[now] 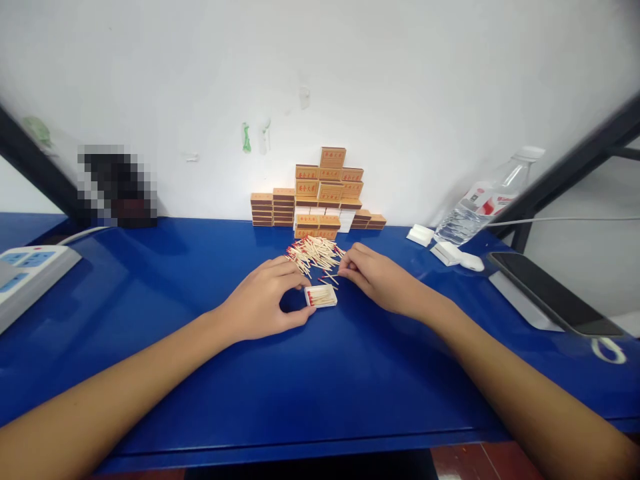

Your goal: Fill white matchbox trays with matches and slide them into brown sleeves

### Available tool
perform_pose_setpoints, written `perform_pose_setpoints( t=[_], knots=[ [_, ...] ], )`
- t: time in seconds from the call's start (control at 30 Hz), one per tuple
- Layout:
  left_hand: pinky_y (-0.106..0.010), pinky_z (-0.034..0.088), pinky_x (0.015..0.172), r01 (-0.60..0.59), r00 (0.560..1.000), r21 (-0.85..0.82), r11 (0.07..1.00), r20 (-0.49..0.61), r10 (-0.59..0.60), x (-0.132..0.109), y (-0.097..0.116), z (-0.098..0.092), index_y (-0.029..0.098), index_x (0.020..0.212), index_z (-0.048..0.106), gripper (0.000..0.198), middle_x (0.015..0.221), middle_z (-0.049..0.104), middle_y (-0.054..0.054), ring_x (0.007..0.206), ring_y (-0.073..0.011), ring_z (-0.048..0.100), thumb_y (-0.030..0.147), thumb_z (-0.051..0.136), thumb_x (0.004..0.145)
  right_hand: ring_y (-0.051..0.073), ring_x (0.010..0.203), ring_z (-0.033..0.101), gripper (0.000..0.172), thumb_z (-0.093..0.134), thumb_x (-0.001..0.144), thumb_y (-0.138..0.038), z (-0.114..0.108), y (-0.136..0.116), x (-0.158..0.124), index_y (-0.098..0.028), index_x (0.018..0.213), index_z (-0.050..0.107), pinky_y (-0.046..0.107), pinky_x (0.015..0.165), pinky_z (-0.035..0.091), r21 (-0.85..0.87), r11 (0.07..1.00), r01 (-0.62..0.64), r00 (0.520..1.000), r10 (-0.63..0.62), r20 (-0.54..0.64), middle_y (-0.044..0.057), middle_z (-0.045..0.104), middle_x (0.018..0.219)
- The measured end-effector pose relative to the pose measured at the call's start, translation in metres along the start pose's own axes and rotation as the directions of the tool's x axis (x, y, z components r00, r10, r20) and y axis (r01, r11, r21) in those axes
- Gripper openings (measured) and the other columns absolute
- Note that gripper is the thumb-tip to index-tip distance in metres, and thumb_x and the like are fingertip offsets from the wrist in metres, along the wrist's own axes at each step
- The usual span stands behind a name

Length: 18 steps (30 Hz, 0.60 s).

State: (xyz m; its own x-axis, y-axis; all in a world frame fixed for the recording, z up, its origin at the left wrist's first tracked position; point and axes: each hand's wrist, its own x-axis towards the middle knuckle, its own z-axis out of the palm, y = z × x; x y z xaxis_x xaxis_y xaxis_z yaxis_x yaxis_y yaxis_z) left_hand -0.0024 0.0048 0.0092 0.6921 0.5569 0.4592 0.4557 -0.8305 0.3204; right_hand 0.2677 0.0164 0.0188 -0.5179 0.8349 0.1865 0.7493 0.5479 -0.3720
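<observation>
A small white matchbox tray [327, 305] lies on the blue table with several red-tipped matches [320, 296] in it. My left hand [267, 297] grips the tray's left end between thumb and fingers. Just behind the tray is a loose heap of matches [315, 253], some of them close to my left fingertips. To the right of the heap, my right hand [373, 275] pinches a match [329, 276], its red head pointing left. One more match lies beside it on the table. Stacked matchboxes [320, 193] stand behind the heap against the wall.
A water bottle [483, 200] leans at the back right, near small white pieces [447, 253]. A phone [555, 292] rests on a white object at the right. A power strip [35, 277] sits at the left edge, and a blurred dark object [120, 190] stands behind it.
</observation>
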Motion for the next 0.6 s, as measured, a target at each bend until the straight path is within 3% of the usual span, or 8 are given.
perform_pose_setpoints(
  t=[0.33, 0.6],
  knots=[
    [-0.041, 0.051, 0.085, 0.019, 1.000, -0.007, 1.000, 0.004, -0.019, -0.001, 0.000, 0.001, 0.020, 0.104, 0.072, 0.020, 0.095, 0.073, -0.005, 0.093, -0.0239, 0.063, 0.034, 0.074, 0.089, 0.018, 0.080, 0.056, 0.010, 0.059, 0.101, -0.028, 0.018, -0.004, 0.004, -0.020, 0.096, 0.061, 0.032, 0.073, 0.044, 0.001, 1.000, -0.014, 0.999, 0.014, -0.046, 0.005, 0.061, 0.094],
    [-0.041, 0.051, 0.088, 0.012, 1.000, -0.014, 1.000, 0.005, -0.012, -0.001, 0.000, 0.001, 0.020, 0.105, 0.072, 0.020, 0.095, 0.073, -0.004, 0.094, -0.0231, 0.063, 0.032, 0.074, 0.089, 0.018, 0.080, 0.056, 0.010, 0.055, 0.103, -0.023, 0.005, -0.001, 0.001, -0.020, 0.095, 0.060, 0.032, 0.075, 0.044, -0.010, 1.000, -0.013, 0.998, 0.012, -0.060, 0.006, 0.060, 0.097]
  ],
)
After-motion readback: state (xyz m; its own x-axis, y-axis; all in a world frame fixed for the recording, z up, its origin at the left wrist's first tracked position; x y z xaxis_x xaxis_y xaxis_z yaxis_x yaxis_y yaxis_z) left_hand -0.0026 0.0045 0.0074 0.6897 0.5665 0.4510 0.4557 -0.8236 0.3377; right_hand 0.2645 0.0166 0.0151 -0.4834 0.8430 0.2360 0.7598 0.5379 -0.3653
